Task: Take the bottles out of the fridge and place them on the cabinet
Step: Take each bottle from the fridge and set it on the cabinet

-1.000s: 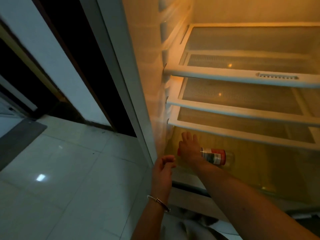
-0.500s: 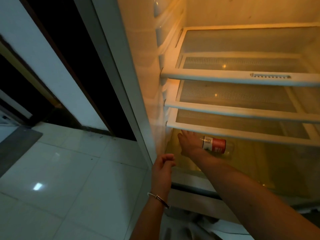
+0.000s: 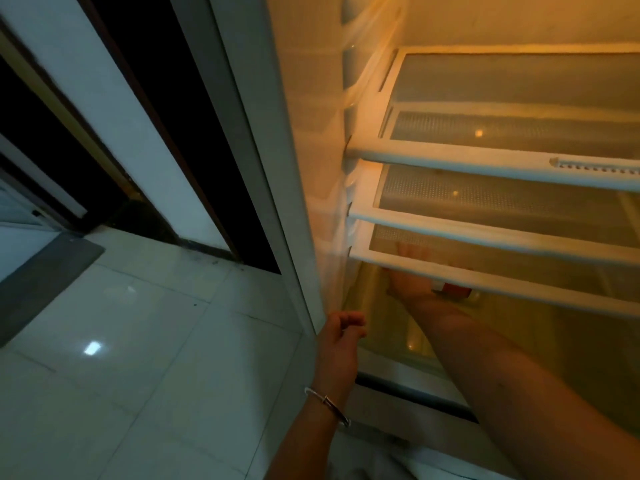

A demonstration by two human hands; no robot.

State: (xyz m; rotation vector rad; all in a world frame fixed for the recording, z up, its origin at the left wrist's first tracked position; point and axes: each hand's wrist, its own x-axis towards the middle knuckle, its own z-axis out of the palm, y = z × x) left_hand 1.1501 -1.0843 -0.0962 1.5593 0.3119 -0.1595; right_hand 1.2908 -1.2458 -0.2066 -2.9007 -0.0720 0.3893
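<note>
Head view: fridge is open and lit inside. Bottle sits in the bottom compartment, toward its left side, mostly hidden by the front edge of the lowest shelf; only the red label shows. Right hand is under that shelf, right beside the bottle. Its fingers show blurred through the shelf glass, looking straight and close together; can't tell if it has a grip. Left hand hangs at the fridge's left front edge, fingers loosely curled, holding nothing. Bracelet on that wrist. Tiled floor to the left.
</note>
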